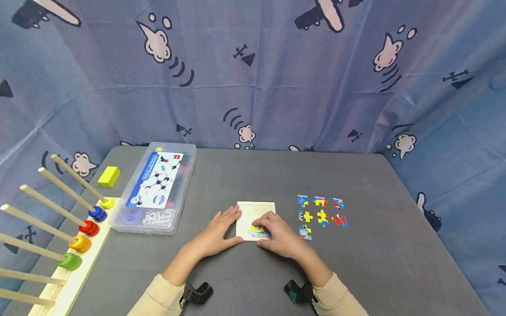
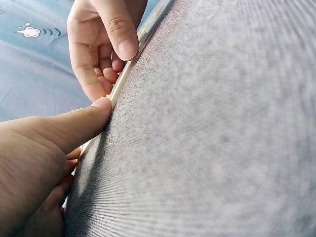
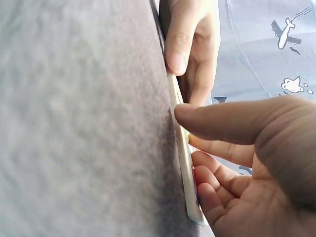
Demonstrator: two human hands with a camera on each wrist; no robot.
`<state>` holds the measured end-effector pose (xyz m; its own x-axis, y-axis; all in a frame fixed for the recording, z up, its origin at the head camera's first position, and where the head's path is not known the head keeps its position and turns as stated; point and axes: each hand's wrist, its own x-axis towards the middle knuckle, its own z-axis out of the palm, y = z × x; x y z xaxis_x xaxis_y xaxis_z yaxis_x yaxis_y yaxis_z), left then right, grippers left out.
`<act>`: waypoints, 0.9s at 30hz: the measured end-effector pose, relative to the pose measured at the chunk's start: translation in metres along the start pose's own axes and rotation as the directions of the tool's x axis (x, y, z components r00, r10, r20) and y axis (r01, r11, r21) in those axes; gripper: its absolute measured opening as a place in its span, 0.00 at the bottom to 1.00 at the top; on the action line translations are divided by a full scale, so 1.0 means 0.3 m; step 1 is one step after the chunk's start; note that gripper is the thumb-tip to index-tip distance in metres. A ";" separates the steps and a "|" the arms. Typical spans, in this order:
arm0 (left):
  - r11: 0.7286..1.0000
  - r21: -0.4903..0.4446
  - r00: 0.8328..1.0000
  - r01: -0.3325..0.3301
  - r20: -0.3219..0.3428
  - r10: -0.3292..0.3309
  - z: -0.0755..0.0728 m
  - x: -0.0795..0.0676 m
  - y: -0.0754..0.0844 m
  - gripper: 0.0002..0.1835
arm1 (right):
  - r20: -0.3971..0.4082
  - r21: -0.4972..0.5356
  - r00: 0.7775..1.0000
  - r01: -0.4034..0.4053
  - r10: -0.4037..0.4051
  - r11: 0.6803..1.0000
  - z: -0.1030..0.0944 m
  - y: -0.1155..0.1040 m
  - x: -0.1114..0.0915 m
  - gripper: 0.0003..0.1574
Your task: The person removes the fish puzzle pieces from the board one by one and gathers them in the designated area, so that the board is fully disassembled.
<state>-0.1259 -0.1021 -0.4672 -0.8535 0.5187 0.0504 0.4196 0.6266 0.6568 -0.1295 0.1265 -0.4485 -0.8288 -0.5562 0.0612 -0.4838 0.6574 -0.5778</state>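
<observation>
A small pale wooden puzzle tray (image 1: 249, 213) lies on the grey table, with joined yellow and blue jigsaw pieces (image 1: 254, 231) along its lower edge. My left hand (image 1: 216, 233) rests against the tray's left side, fingers at the upper part and thumb by the lower left corner. With its fingertips, my right hand (image 1: 281, 236) presses on the pieces at the lower right; its thumb touches the tray's near edge. The right fingers partly hide the pieces. In the right wrist view the tray's edge (image 3: 178, 128) runs between the thumb (image 3: 212, 118) and bent fingers.
Several loose jigsaw pieces (image 1: 322, 217) lie in rows to the right. A clear plastic box (image 1: 183, 184) with a molecule-picture label stands at left, near a yellow block (image 1: 109, 177). A wooden peg rack (image 1: 95, 245) with coloured rings fills the left edge. A patterned curtain (image 1: 253, 74) hangs behind.
</observation>
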 end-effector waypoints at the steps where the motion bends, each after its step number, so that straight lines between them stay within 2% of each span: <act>1: 1.000 0.000 1.000 -0.003 -0.003 0.003 0.000 0.000 0.000 0.39 | -0.004 -0.005 1.000 -0.001 0.001 1.000 0.003 0.000 0.000 0.25; 15: 1.000 -0.008 1.000 0.014 0.004 -0.014 -0.004 -0.004 0.000 0.38 | -0.046 0.056 0.998 -0.042 0.044 0.998 0.025 -0.008 0.004 0.22; 27: 1.000 0.005 1.000 0.003 -0.002 -0.003 0.000 -0.001 -0.004 0.39 | -0.068 0.061 0.997 -0.032 0.036 0.998 0.025 -0.007 0.001 0.21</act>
<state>-0.1260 -0.1030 -0.4680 -0.8555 0.5154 0.0497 0.4180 0.6309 0.6536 -0.1266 0.1211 -0.4535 -0.8630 -0.4962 0.0950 -0.4388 0.6431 -0.6276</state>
